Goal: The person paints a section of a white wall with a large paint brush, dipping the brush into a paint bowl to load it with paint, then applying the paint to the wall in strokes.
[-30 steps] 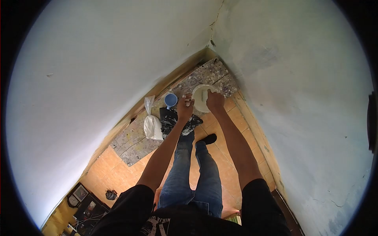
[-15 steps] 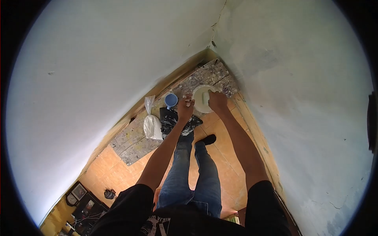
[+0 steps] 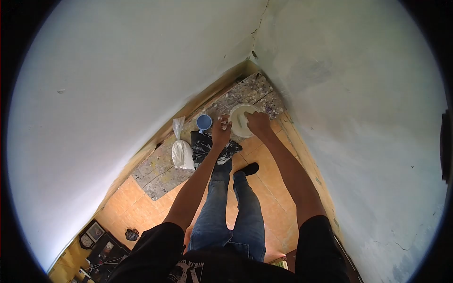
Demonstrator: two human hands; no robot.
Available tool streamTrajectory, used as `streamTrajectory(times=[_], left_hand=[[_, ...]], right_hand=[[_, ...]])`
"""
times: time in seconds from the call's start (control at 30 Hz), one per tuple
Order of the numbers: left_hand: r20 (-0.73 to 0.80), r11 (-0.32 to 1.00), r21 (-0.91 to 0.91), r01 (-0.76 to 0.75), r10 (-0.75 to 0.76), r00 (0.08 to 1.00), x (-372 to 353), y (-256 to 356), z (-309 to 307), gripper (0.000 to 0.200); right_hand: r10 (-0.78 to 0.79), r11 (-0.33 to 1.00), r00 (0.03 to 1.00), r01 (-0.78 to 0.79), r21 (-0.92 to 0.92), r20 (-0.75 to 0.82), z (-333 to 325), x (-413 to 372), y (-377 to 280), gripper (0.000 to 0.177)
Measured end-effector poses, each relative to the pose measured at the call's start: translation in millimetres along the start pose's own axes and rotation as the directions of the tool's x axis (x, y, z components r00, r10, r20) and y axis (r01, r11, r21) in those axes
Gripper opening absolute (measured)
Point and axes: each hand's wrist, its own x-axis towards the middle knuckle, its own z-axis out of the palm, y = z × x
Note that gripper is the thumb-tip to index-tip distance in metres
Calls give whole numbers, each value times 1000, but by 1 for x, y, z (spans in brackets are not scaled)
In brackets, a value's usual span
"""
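Nearest, at the bottom, were the wearer's black shirt (image 3: pixel 231 269) and blue jeans (image 3: pixel 207 217). Both bare arms stretched forward from short sleeves, over an orange tiled floor (image 3: pixel 271 188). One dark shoe (image 3: pixel 247 169) rested on the tiles.

Beyond the knees stood a low, paint-spattered desk (image 3: pixel 158 175), set at a slant. On its left part sat a tied clear bag of white powder (image 3: pixel 182 154); beside it lay a black cloth (image 3: pixel 201 144) streaked with white, and just past the cloth stood a blue mug (image 3: pixel 204 122).

To the right of the mug, the left hand (image 3: pixel 221 134) was half curled, its fingers flecked with white; whether it held anything could not be told. The round white tub (image 3: pixel 239 130), with pale contents, stood upright on the desk between the hands, toward the corner. The right hand (image 3: pixel 259 123) reached over its right rim, fingers drawn in narrow; a tool in its grip could not be made out.

Working well here seemed to call for the left hand to brace the tub's side, with slow, low strokes that scraped the wall and kept the contents inside.

Farthest off, two pale walls (image 3: pixel 141 61) met above a thin crack.
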Motion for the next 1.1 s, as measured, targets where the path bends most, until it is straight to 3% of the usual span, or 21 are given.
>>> streamTrajectory(times=[0.1,0.2,0.3,0.43,0.53,0.6,0.63,0.7,0.8,0.9,1.0,1.1], left_hand=[[2,1000,14,-9,9,1000,-1,-2,-3,26],[-5,999,26,-29,29,1000,2,-5,1,27],[0,998,45,-40,40,999,1,-6,-1,27],[-30,994,-18,-104,104,994,5,-25,5,27],[3,998,-6,-63,63,998,3,-17,3,28],[3,992,104,-72,72,997,-2,-4,-3,27],[7,984,158,-79,79,997,-1,-7,-2,27],[6,992,91,-89,88,996,2,-13,0,27],[6,991,114,-66,66,998,-2,-1,-4,29],[-19,983,168,-79,84,996,-2,-3,-1,31],[-16,981,157,-114,118,993,2,-15,2,31],[-6,979,144,-147,150,989,-1,-1,-4,31]], right_hand=[[33,993,999,-35,-115,-19,16,2,-1,33],[-54,998,998,53,-25,-21,11,0,11,31],[20,995,999,-23,-97,-30,12,-1,5,31],[5,999,999,-6,-41,-33,6,-5,5,29],[65,996,998,-65,-67,-4,1,-3,-2,31],[84,994,996,-81,-75,41,7,-1,-3,33],[65,997,997,-64,-40,32,4,-2,-1,33],[21,999,1000,-22,25,12,-2,-4,5,35],[155,988,987,-153,-36,46,16,1,1,41],[93,994,996,-93,50,3,0,-9,2,48],[147,977,986,-158,144,81,-26,-16,-5,48],[222,966,964,-239,103,149,-17,-12,-6,50]])
